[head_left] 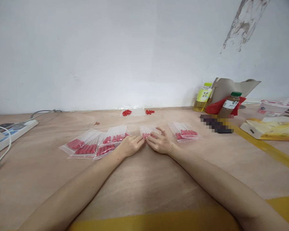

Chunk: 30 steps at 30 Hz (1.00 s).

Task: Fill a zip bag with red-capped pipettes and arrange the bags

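Both hands meet at table centre: the left hand [130,145] and right hand [160,143] pinch a small clear bag [148,131] of red pieces between fingertips. More filled bags [96,143] lie at nine o'clock, another bag [185,132] at three o'clock.

Chinese characters "茉莉花茶" on the yellow bottle's label [203,95].

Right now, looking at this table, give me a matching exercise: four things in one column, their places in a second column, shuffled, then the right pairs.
Things:
1. power strip
2. green-capped bottle
3. small clear bag
4. loose red pieces

Places:
A. under the fingertips of left hand and right hand
B. far left edge
C. far back by the wall
D. right, beside the cardboard

Pairs: 1-B, 2-D, 3-A, 4-C
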Each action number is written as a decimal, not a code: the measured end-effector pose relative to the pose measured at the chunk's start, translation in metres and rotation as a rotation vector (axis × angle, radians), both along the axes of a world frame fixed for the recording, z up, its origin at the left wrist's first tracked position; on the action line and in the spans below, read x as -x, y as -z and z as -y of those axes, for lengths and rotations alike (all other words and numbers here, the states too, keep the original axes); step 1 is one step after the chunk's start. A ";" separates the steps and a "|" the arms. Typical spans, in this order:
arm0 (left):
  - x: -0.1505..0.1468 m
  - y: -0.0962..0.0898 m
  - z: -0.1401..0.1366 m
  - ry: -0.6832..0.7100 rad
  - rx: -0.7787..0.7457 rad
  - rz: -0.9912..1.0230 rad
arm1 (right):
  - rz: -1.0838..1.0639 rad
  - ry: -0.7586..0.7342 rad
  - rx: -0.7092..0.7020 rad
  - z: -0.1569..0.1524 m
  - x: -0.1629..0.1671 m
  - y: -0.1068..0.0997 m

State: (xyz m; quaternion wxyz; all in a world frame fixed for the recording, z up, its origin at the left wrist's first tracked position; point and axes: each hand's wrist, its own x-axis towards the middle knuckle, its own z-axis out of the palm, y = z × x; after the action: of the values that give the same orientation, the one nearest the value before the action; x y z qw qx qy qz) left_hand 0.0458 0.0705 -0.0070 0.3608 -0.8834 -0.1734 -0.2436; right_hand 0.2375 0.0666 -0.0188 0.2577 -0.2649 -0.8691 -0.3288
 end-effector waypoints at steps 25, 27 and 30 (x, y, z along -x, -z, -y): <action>0.002 0.003 0.004 -0.167 0.278 0.134 | 0.029 0.108 0.038 -0.010 -0.047 -0.007; -0.001 0.001 0.006 -0.149 0.456 0.239 | 0.024 0.109 0.171 -0.009 -0.051 -0.014; -0.004 0.000 0.007 -0.094 0.711 0.342 | -0.128 0.300 0.380 -0.011 -0.061 -0.027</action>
State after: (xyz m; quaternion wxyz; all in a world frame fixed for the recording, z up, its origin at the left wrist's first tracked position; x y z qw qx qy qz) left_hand 0.0493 0.0636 -0.0067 0.0090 -0.8910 -0.3449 -0.2950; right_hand 0.2986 0.0778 0.0083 0.2059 -0.4550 -0.8482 -0.1765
